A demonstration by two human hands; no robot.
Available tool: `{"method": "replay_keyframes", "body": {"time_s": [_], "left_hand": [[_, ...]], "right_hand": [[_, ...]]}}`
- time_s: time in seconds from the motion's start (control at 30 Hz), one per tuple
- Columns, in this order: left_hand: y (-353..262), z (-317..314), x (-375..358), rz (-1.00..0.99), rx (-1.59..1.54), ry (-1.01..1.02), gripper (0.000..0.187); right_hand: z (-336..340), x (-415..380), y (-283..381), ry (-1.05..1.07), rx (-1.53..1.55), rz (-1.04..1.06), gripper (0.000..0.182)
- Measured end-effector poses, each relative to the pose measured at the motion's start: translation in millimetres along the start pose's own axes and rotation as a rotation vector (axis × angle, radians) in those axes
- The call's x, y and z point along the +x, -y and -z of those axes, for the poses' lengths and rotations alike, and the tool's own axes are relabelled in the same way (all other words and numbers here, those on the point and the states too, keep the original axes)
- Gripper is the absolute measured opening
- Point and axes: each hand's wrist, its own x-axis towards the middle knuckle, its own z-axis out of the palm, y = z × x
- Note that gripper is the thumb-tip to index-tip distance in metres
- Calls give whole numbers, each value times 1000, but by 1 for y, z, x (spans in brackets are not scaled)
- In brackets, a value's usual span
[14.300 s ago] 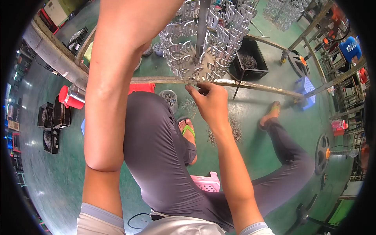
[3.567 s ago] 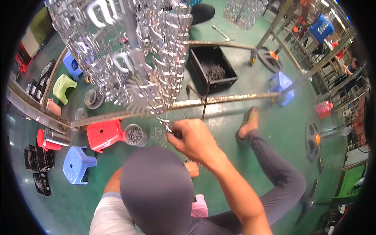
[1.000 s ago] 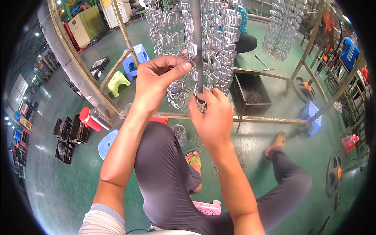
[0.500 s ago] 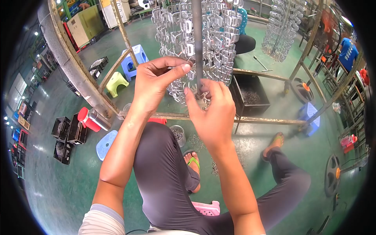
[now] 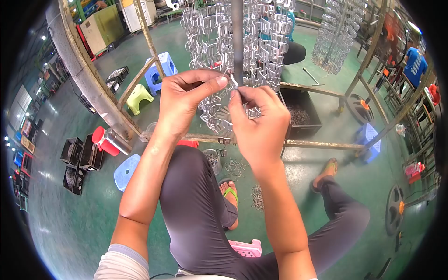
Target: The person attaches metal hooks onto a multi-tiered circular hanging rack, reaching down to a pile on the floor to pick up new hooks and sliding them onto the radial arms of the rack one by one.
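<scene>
My left hand is closed in a pinch in front of a dark vertical pole; what lies between its thumb and finger is mostly hidden. Just right of those fingertips, my right hand pinches the lower end of a small silver metal piece. The piece's upper end reaches close to my left fingertips. Around the pole hang many shiny metal loop-shaped parts in tiers. Below the hands, a few darker wire hooks dangle.
A rusty metal frame surrounds the hanging parts. Behind its lower bar stands a black crate of small parts. A metal can and loose pieces are on the floor by my foot. Blue and green stools stand left.
My right hand has closed its fingers and come up beside my left fingertips, with a silver piece showing between them. The left hand has barely moved. The hanging parts have shifted slightly.
</scene>
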Motion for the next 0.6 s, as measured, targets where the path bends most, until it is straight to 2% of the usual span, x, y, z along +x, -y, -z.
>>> {"method": "replay_keyframes", "body": {"time_s": [0.13, 0.33, 0.6], "left_hand": [[-2, -4, -2, -50, 33, -25, 16], [-2, -7, -2, -132, 41, -34, 13], [0, -7, -2, -161, 124, -26, 14]], "right_hand": [[5, 8, -1, -31, 67, 5, 8], [14, 9, 7, 59, 76, -55, 8], [17, 12, 6, 190, 4, -13, 9]]}}
